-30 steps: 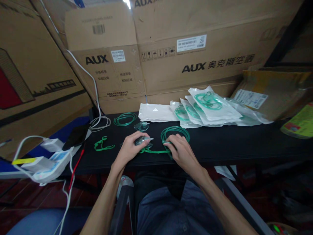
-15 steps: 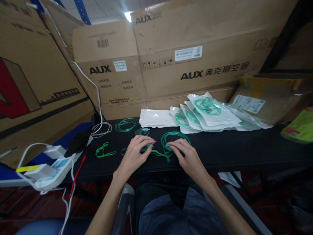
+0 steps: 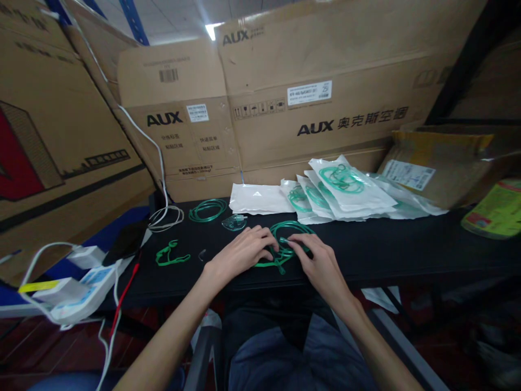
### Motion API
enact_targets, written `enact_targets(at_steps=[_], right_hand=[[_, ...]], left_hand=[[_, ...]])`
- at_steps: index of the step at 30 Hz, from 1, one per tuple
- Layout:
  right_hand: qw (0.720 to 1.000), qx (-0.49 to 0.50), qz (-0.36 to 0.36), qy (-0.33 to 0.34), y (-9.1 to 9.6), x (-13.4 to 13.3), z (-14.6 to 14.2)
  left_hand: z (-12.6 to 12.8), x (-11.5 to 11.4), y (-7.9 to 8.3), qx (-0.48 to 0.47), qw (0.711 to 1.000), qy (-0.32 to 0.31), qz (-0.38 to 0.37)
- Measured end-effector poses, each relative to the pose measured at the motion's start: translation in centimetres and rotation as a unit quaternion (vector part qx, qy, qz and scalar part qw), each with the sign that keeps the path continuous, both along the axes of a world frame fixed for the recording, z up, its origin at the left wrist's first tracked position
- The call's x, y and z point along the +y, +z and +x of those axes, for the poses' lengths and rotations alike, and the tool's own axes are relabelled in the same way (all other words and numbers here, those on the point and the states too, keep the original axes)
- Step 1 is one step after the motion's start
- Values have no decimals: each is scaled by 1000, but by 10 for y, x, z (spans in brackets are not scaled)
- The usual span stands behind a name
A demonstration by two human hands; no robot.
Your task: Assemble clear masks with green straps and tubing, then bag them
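In the head view a coil of green tubing (image 3: 293, 224) lies on the black table in front of me. My right hand (image 3: 321, 262) pinches an end of this tubing, and a pale connector (image 3: 284, 239) shows at its fingertips. My left hand (image 3: 247, 251) is at the coil's left side, thumb and fingers curled together; what they hold is mostly hidden. Below its fingertips runs a green elastic strap (image 3: 265, 264), partly covered by the hand. A green end piece (image 3: 281, 269) lies by the strap. Beyond my left hand sits a clear mask (image 3: 235, 222).
Another tubing coil (image 3: 207, 210), a loose green strap (image 3: 172, 254) and a small clear piece (image 3: 202, 254) lie to the left. Behind are a white packet (image 3: 260, 199) and several bagged tubing sets (image 3: 345, 184). A power strip (image 3: 87, 290) with cables stands far left; cardboard boxes (image 3: 268, 130) wall the back.
My left hand has moved right, from over the strap's left part to the tubing coil, close to my right hand. The right hand stays at the coil; the view has shifted slightly.
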State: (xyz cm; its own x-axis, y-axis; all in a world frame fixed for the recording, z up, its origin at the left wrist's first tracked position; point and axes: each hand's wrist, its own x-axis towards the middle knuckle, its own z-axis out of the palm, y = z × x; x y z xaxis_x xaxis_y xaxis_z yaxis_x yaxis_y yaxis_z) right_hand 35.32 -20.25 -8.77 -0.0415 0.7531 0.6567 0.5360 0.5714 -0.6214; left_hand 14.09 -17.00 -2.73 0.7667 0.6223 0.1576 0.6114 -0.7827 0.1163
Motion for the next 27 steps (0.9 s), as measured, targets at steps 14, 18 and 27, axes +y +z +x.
enact_targets(at_steps=[14,18,27], right_hand=[[999,27,-43,3,-3,2,-1],[998,37,-50,4,-1,1,0],[996,57,-61,-7,4,-2,1]], left_hand=[[16,14,5,30,999,-28,18],[23,20,6,55,997,-41,31],[25,31,2,64,995,-69,32]])
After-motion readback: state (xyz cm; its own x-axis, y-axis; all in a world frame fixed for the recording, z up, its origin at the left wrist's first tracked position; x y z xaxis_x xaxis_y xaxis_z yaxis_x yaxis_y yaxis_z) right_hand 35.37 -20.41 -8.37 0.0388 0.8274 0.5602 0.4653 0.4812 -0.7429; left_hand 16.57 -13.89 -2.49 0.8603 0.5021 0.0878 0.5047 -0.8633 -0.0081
